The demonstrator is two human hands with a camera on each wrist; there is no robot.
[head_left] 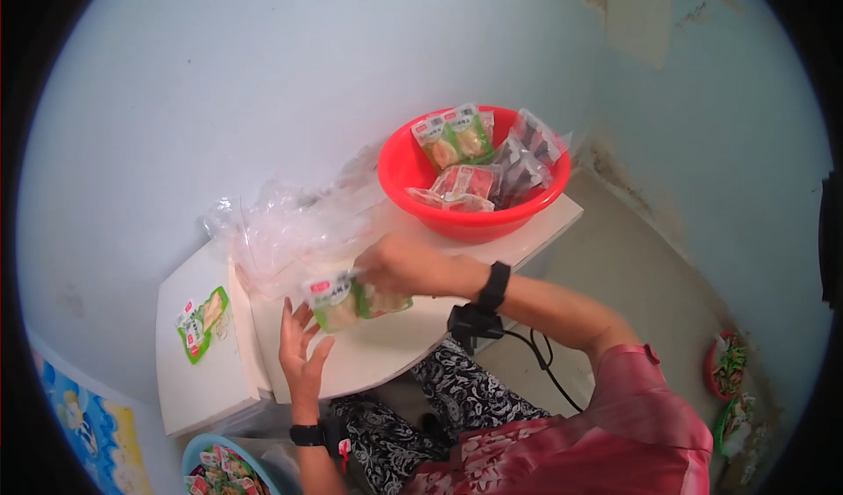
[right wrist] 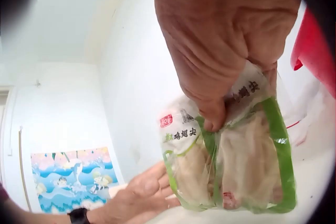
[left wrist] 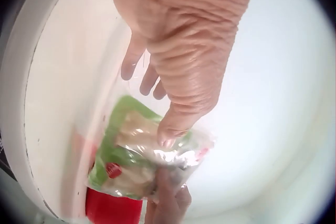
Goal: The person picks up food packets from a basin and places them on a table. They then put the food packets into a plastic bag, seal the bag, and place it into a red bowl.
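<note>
A joined pair of clear and green food packets (head_left: 332, 305) hangs over the table, pinched at its top by the right hand (head_left: 408, 267). In the right wrist view the right thumb presses on the front of the packets (right wrist: 247, 155), below the right hand (right wrist: 220, 40). The left hand (head_left: 303, 350) has its fingers spread beside the packets' left edge. From the left wrist view, the left hand (left wrist: 184, 50) is over the packets (left wrist: 136, 150); whether its thumb touches them I cannot tell. Another green packet (head_left: 203, 324) lies on the table's left part.
A red basin (head_left: 399, 183) with several packets stands at the table's back right. Clear plastic bags (head_left: 290, 232) lie along the wall. On the floor at lower left is a blue tub (head_left: 195, 449) of packets. A black device (head_left: 474, 321) with a cable sits by the table's front edge.
</note>
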